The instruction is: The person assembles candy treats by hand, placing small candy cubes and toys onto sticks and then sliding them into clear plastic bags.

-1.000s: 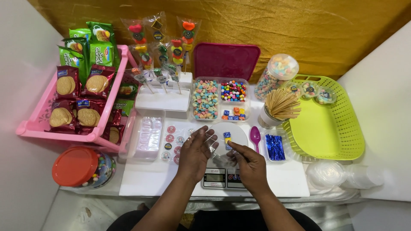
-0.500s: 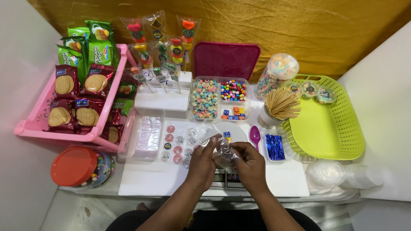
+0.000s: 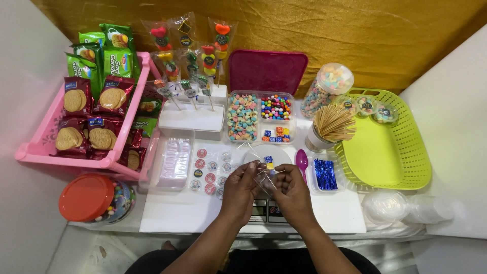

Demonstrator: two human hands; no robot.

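Lower centre: left hand and right hand pinch a clear plastic bag, fingers closed on its edges, apparently opening it above the kitchen scale. Pulling gently avoids tearing.

My one head camera looks steeply down from close above the white table, with the gold backdrop across the frame's top.
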